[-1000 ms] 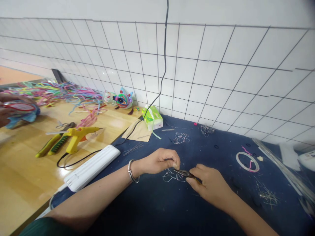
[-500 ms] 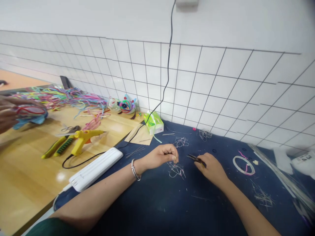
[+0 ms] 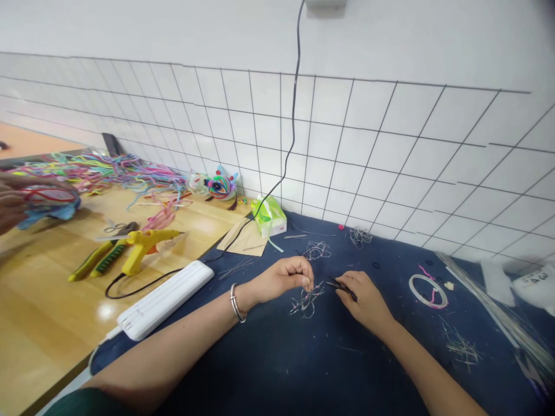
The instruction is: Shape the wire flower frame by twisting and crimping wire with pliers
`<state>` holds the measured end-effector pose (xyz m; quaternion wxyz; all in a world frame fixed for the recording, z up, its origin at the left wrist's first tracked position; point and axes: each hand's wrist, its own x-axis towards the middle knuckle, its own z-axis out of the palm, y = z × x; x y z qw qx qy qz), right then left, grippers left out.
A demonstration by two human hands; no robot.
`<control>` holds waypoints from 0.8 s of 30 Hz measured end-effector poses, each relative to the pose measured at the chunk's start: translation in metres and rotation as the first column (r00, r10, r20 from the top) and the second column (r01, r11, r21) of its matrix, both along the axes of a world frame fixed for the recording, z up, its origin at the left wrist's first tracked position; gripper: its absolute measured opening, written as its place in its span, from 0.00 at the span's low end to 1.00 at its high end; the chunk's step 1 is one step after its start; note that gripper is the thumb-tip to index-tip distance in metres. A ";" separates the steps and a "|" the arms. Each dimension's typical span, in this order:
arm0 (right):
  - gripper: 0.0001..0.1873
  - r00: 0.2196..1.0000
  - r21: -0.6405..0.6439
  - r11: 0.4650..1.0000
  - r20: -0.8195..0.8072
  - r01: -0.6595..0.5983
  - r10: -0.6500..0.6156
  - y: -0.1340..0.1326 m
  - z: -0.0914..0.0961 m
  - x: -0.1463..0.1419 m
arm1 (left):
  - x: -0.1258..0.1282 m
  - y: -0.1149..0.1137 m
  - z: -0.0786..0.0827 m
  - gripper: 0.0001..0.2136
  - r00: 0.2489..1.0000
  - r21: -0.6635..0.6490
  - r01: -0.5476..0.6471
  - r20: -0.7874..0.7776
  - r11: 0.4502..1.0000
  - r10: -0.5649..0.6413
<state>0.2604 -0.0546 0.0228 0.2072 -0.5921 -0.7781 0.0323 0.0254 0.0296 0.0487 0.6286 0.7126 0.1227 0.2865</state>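
My left hand point(image 3: 289, 278), with a silver bangle at the wrist, is closed in a pinch on a tangled piece of thin silver wire point(image 3: 307, 304) with small pink bits. The wire spreads out below and right of the fingertips. To its right, my right hand point(image 3: 363, 296) is wrapped round a pair of small dark pliers point(image 3: 342, 286). The pliers' tips point left toward the wire, a short gap away from it. Another looped wire piece point(image 3: 317, 250) lies on the dark blue mat point(image 3: 277, 370) just behind my left hand.
A white power strip point(image 3: 167, 299), yellow glue gun point(image 3: 145, 247) and yellow-green pliers point(image 3: 102, 257) lie left. Behind stands a green tissue pack point(image 3: 269, 216). Right are a white ring point(image 3: 428, 292), wire scraps point(image 3: 463, 348) and long wires point(image 3: 489, 306). Another person's hands point(image 3: 11, 202) work far left.
The wire in my left hand has turned and now reaches further up to the right. My right hand has shifted slightly left, and its pliers have changed angle.
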 end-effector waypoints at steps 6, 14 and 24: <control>0.27 0.918 -0.126 0.972 -0.372 -0.198 0.139 -0.012 0.009 -0.035 | 0.003 -0.002 -0.004 0.06 0.999 -0.040 0.041 0.003 0.998 -0.041; 0.06 0.902 0.033 0.970 -0.361 -0.240 0.236 -0.011 0.006 -0.044 | 0.005 -0.007 -0.005 0.06 0.997 -0.004 0.070 -0.033 0.998 -0.070; 0.06 0.923 0.062 0.983 -0.336 -0.175 0.186 -0.016 0.000 -0.049 | 0.004 -0.004 -0.009 0.06 0.992 -0.015 0.106 -0.064 0.994 -0.107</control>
